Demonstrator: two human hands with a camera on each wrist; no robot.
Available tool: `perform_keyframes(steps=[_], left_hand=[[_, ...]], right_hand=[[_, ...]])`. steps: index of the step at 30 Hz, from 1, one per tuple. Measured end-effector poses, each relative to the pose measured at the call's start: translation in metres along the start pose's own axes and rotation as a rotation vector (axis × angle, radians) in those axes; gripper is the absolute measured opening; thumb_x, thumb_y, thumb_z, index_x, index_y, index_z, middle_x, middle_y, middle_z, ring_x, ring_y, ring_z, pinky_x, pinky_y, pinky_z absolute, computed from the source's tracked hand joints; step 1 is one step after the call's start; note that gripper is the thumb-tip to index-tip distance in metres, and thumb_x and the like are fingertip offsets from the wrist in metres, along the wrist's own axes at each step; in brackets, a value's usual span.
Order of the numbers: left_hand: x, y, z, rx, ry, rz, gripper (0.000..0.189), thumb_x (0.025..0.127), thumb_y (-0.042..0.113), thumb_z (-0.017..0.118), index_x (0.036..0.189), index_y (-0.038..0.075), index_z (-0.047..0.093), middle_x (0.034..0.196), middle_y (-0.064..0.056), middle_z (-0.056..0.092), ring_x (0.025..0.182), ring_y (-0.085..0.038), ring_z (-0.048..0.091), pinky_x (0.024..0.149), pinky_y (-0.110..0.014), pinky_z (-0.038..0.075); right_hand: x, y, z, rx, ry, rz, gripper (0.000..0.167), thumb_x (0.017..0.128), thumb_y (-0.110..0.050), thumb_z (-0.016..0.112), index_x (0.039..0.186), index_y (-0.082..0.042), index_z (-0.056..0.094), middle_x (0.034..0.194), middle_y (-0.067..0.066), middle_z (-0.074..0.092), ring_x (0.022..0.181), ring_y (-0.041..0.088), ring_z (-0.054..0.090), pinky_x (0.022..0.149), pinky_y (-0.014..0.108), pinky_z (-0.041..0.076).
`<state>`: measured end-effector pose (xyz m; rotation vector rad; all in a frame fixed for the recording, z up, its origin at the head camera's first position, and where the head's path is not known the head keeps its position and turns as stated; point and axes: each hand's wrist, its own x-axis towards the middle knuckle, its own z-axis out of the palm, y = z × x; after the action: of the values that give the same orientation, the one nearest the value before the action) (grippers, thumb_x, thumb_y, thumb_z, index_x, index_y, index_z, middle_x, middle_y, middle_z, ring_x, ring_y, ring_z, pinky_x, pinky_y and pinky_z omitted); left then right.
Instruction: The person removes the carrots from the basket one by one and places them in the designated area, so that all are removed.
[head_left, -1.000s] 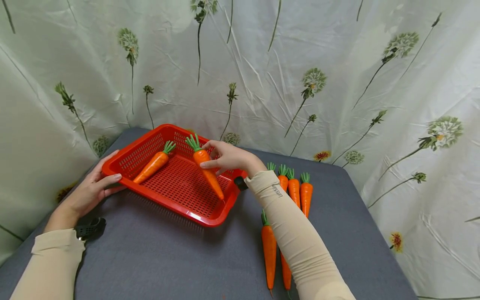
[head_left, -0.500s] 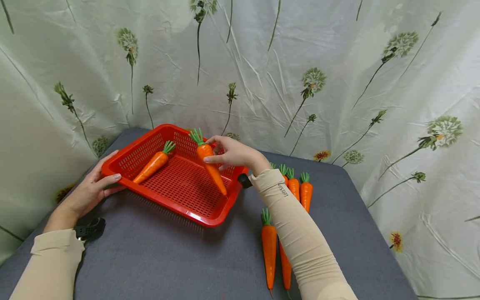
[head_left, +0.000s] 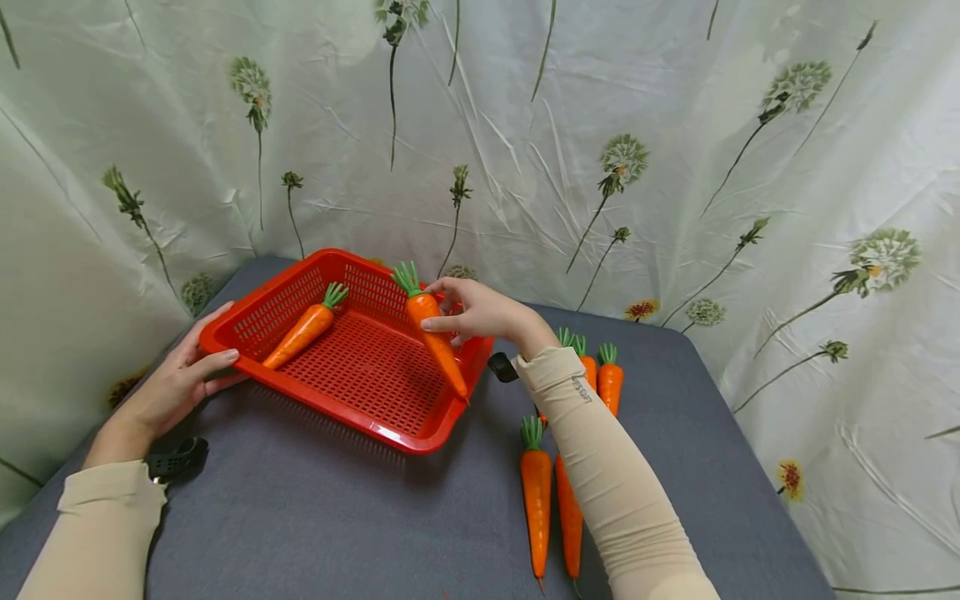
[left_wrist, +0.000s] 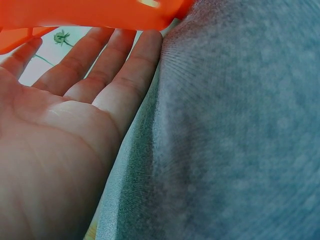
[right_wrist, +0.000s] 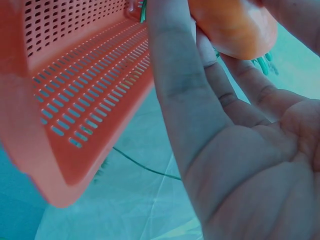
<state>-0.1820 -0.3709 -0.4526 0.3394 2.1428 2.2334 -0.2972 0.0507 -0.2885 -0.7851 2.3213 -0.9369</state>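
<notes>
My left hand [head_left: 176, 375] holds a red plastic basket [head_left: 330, 402] at its left corner, thumb on the rim. In the left wrist view, its fingers [left_wrist: 127, 75] reach up to the basket's orange-red outside [left_wrist: 90, 14]. With thumb and fingers, my right hand [head_left: 487, 312] pinches a carrot [head_left: 435, 340] near its green top, over the basket's right part. The carrot slants, its pointed tip overlapping the right rim. Another carrot [head_left: 303, 333] lies in the basket's left side, leaves toward the back. In the right wrist view, the held carrot [right_wrist: 240, 30] sits between the fingers.
Right of the basket, several carrots lie on the grey cloth-covered table [head_left: 322, 517], among them a front carrot [head_left: 536, 500] and a far-right carrot [head_left: 611, 387]. My right forearm [head_left: 607, 467] partly hides them. A dandelion-print curtain [head_left: 525, 150] stands behind the table.
My right hand has shifted a little to the right with the carrot, rising slightly and then dropping slightly. The left hand and basket have stayed in place.
</notes>
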Motion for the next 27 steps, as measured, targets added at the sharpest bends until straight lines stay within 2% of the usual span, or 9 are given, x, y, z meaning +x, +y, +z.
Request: perform_keyframes(steps=[5, 8, 20, 23, 27], left_hand=[[0.000, -0.001, -0.001, -0.006, -0.002, 0.000, 0.078, 0.113, 0.011, 0.048, 0.174, 0.031, 0.006, 0.170, -0.001, 0.024, 0.126, 0.011, 0.057, 0.090, -0.018, 0.061], [0.000, -0.001, 0.000, -0.012, -0.002, 0.002, 0.077, 0.113, 0.010, 0.047, 0.174, 0.031, 0.006, 0.169, 0.000, 0.026, 0.126, 0.011, 0.057, 0.090, -0.018, 0.061], [0.000, 0.001, 0.000, -0.010, 0.014, -0.005, 0.078, 0.113, 0.009, 0.047, 0.175, 0.029, 0.004, 0.167, 0.001, 0.027, 0.124, 0.011, 0.057, 0.089, -0.018, 0.061], [0.001, 0.001, 0.000, 0.001, 0.020, -0.010, 0.078, 0.113, 0.010, 0.047, 0.175, 0.028, 0.003, 0.167, 0.000, 0.027, 0.124, 0.011, 0.057, 0.088, -0.018, 0.061], [0.001, 0.000, 0.000, -0.015, 0.013, -0.006, 0.078, 0.113, 0.010, 0.047, 0.175, 0.028, 0.003, 0.168, -0.001, 0.026, 0.124, 0.010, 0.057, 0.088, -0.018, 0.061]], right_hand=[[-0.006, 0.007, -0.001, 0.005, -0.004, 0.014, 0.060, 0.104, -0.025, 0.074, 0.156, -0.011, 0.047, 0.119, 0.014, 0.055, 0.088, 0.026, 0.072, 0.087, 0.040, 0.066], [-0.010, 0.012, -0.001, 0.018, -0.009, 0.011, 0.059, 0.104, -0.025, 0.073, 0.155, -0.010, 0.047, 0.120, 0.014, 0.054, 0.091, 0.025, 0.072, 0.086, 0.038, 0.066], [-0.030, 0.023, -0.001, 0.049, 0.006, 0.007, 0.061, 0.105, -0.026, 0.072, 0.157, -0.010, 0.045, 0.128, 0.016, 0.058, 0.090, 0.026, 0.074, 0.084, 0.039, 0.067], [-0.035, 0.027, -0.001, 0.046, 0.015, -0.001, 0.061, 0.105, -0.025, 0.072, 0.157, -0.009, 0.045, 0.126, 0.017, 0.061, 0.087, 0.026, 0.074, 0.085, 0.042, 0.066], [-0.042, 0.032, 0.000, 0.061, 0.028, -0.001, 0.061, 0.105, -0.024, 0.071, 0.158, -0.009, 0.044, 0.127, 0.017, 0.061, 0.092, 0.025, 0.073, 0.091, 0.049, 0.065]])
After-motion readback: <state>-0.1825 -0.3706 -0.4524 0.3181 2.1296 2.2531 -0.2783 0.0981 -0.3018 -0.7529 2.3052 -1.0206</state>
